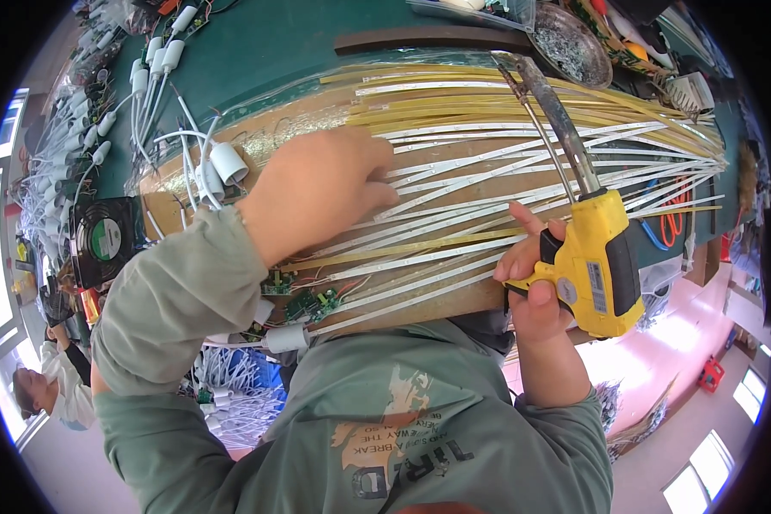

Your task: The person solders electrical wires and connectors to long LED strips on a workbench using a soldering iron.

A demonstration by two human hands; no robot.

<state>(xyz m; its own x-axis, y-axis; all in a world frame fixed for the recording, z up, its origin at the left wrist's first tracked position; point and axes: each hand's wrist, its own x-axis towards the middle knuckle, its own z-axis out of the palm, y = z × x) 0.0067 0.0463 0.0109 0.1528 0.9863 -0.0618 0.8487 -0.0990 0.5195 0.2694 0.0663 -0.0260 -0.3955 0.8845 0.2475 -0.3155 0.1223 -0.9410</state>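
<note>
right hand (535,287): clenched on yellow soldering gun (595,261), tip toward 11 o'clock. left hand (321,188): fingers curled, pressing light strips (505,154) on board (437,304). small circuit boards (308,304) at 7 o'clock look wired; many strips seemingly remain unjoined. capped cables (158,60) on bench (265,43), 10 o'clock.

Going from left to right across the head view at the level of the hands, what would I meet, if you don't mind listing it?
Black cooling fan → white plug-ended cables → left hand pressing on the light strips → right hand → yellow soldering gun → orange-handled scissors.
</note>
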